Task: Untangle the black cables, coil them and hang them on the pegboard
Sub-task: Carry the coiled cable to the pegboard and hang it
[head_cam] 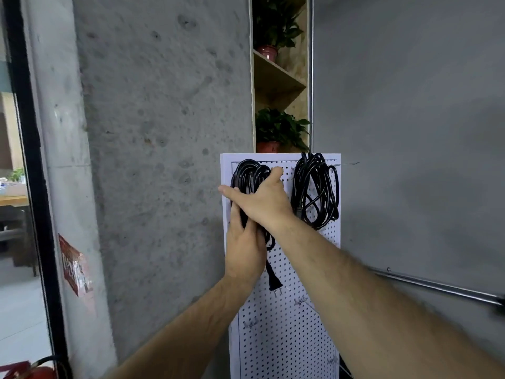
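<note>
A white pegboard [284, 337] leans upright against the concrete wall. One coil of black cable [314, 187] hangs from a hook at its upper right. A second black cable coil [247, 173] sits against the upper left of the board, held by both hands. My left hand [243, 247] reaches up from below and grips the coil's lower part, with strands between its fingers. My right hand [263, 199] crosses over the left, its fingers curled round the coil's top right and its thumb pointing left. This coil's plug [274, 281] dangles below my hands.
Bare metal hooks [300, 300] stick out of the board's lower half. A wooden shelf with potted plants [278, 129] stands behind the board. A metal rail [437, 287] runs along the right wall. A black door frame [35, 187] and a red fire extinguisher [32, 372] are at left.
</note>
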